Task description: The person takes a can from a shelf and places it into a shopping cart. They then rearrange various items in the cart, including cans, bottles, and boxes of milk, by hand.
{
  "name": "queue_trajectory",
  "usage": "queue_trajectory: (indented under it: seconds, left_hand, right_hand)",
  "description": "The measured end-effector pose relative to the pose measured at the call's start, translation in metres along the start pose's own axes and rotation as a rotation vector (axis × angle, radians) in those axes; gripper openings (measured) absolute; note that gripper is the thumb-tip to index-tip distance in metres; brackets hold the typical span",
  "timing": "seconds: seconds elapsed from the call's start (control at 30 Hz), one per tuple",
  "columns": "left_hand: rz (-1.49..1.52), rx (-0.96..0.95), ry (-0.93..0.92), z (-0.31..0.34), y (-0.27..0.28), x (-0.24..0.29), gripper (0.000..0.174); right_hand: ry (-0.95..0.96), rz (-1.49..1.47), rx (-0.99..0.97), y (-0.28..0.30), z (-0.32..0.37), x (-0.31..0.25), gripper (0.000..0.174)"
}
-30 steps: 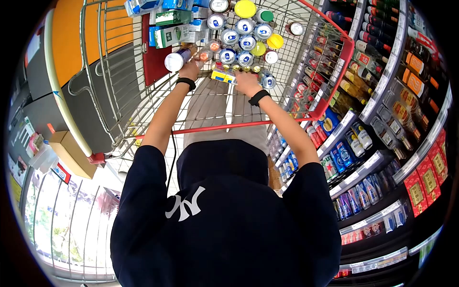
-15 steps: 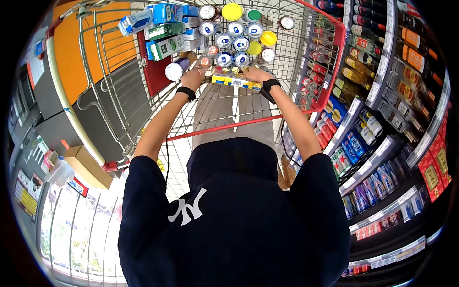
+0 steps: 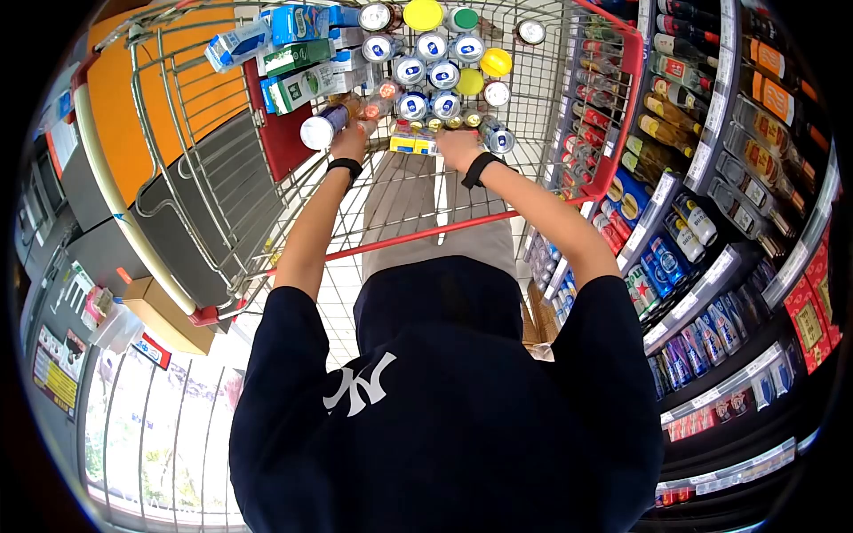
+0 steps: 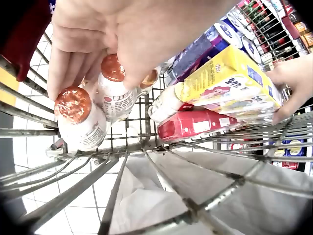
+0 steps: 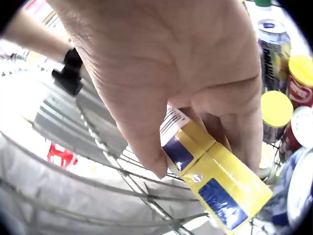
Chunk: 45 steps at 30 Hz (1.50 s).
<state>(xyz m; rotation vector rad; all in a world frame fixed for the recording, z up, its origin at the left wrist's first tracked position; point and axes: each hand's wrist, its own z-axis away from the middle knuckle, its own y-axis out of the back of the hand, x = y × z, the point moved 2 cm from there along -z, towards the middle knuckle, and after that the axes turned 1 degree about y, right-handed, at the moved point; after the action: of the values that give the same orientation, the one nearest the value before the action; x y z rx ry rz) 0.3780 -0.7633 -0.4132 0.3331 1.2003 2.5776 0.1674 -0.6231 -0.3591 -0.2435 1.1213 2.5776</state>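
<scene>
In the left wrist view my left hand (image 4: 122, 34) reaches down over two orange-capped bottles (image 4: 84, 125), its thumb against one and its fingers round the other. The head view has this hand (image 3: 352, 139) beside a white-lidded bottle (image 3: 317, 133) at the cart's left. My right hand (image 3: 458, 149) holds the end of a yellow carton pack (image 3: 414, 142) near the cart's front bars. Up close in the right wrist view, thumb and fingers of the right hand (image 5: 171, 73) pinch the yellow carton (image 5: 220, 181). A red pack (image 4: 195, 124) lies beside the yellow cartons (image 4: 227, 81).
Upright cans (image 3: 410, 71) and lidded jars (image 3: 423, 13) stand farther into the wire cart (image 3: 418, 233). Milk cartons (image 3: 302, 86) are stacked at its left. Drink shelves (image 3: 711, 178) line the right side; a cardboard box (image 3: 167, 313) is at the left.
Since half a second ago my right hand and the yellow pack have shifted left, and the pack looks shorter from above. A can beside the right wrist shows again. My left hand stays by the bottles.
</scene>
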Motion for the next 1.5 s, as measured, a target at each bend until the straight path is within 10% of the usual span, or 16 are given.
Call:
queue_trajectory:
  seconds: [0.5,0.53,0.87,1.2,1.33,1.5]
  left_hand:
    - [0.273,-0.291,-0.103,-0.005,-0.042,-0.042,0.047]
    - [0.170,-0.432,-0.083,0.026,0.029,-0.008,0.052]
    - [-0.277,-0.059,-0.648,0.054,0.057,0.010,0.031]
    - [-0.164,-0.037,-0.576,0.051,0.044,-0.029,0.018]
    - [-0.181,-0.035,-0.596,0.051,0.049,-0.028,0.018]
    - [-0.301,-0.050,-0.648,0.045,0.023,-0.032,0.025]
  right_hand:
    - [0.258,0.061,0.020,0.028,-0.010,-0.039,0.009]
    - [0.271,0.073,0.071,0.021,-0.013,-0.044,0.009]
    - [0.213,0.066,-0.024,0.037,-0.019,-0.113,0.015]
    - [0.208,-0.010,-0.143,-0.004,-0.056,-0.140,0.019]
    - [0.377,-0.374,-0.141,0.006,-0.051,-0.102,0.046]
    - [0.195,-0.350,-0.244,0.009,-0.039,-0.032,0.036]
